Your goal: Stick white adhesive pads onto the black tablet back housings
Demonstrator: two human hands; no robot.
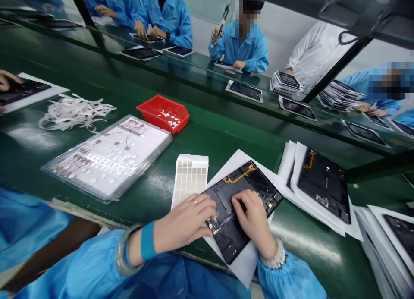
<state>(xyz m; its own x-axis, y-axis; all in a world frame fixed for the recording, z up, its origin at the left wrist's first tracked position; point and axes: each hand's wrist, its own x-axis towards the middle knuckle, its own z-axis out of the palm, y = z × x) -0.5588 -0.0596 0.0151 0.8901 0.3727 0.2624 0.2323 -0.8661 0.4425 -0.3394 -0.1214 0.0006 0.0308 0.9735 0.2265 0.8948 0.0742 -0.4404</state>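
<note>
An opened black tablet housing (223, 199), with an orange flex cable (241, 176) and small circuit parts inside, lies slanted on a white sheet (241, 269) in front of me. My left hand (189, 217) grips its left edge, fingers curled over the top and thumb low beside the small circuit board (213, 225). Over the middle of the housing, my right hand (254, 217) has thumb and index finger pinched close to the surface; whatever is between them is hidden. Just left of the housing is a sheet of pale rectangular stickers (190, 180), partly behind my left hand.
A clear tray (110, 161) holds small round parts with wires. Behind it are a red bin (164, 113) with white scraps and a heap of white strips (74, 111). Stacked tablet housings (323, 187) stand right. Co-workers in blue sit across the conveyor (200, 81).
</note>
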